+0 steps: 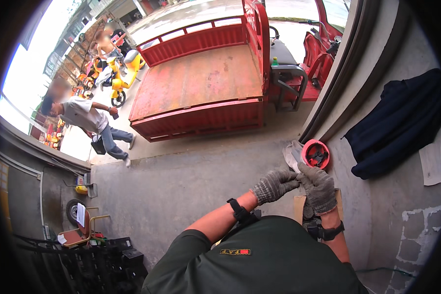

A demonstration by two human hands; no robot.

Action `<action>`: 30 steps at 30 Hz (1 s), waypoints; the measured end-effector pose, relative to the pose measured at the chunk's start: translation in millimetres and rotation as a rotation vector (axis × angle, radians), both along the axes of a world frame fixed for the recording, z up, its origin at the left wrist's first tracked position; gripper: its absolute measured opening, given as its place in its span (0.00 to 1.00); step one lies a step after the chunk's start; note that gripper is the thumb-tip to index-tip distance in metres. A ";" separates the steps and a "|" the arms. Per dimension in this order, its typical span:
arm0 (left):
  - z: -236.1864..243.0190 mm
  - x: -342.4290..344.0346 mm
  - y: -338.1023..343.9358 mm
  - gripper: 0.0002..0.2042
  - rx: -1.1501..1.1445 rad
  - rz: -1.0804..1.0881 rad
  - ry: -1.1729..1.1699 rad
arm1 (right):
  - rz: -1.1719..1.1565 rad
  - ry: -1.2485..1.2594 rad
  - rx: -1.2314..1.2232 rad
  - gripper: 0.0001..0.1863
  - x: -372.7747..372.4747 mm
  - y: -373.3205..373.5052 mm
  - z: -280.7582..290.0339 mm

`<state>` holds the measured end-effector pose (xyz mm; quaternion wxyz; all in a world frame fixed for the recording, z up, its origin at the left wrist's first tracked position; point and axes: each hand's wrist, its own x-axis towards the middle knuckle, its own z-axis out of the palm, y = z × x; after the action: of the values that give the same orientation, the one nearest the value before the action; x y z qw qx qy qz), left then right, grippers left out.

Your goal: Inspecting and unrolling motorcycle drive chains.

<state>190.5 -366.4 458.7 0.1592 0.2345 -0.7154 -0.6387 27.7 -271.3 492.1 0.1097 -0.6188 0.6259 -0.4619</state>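
Note:
Both of my hands wear grey knit work gloves and meet at the lower centre right. My left hand (274,186) has its fingers pressed together, their tips at the fingers of my right hand (318,188), which is closed too; whatever is pinched between them is too small or hidden to name. Just beyond them lie an upturned red hard hat (323,146) and a pale crumpled bag (292,153). Below them, cardboard (299,208) with dark items on it is partly hidden by my arms and body.
A red cargo tricycle (196,83) stands outside the doorway. A person (83,115) walks at left; others are by yellow scooters (125,73). A chair (76,235), wheel (74,211) and black items (120,255) are at lower left. A dark garment (392,122) hangs at right.

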 end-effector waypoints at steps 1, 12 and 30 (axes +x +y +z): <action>0.8 -0.8 -1.6 0.16 -0.086 0.006 -0.084 | 0.001 0.014 0.039 0.17 -0.5 0.3 0.1; -24.9 0.5 1.6 0.16 -0.127 0.072 -0.096 | 0.052 0.442 0.189 0.12 11.4 -6.5 7.7; -23.0 1.5 8.3 0.16 0.054 0.015 -0.015 | 0.176 -0.403 0.296 0.14 -0.1 10.7 -13.4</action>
<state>192.0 -358.1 435.7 0.1523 0.2490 -0.6973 -0.6546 27.6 -260.5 478.7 0.3611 -0.5436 0.5961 -0.4677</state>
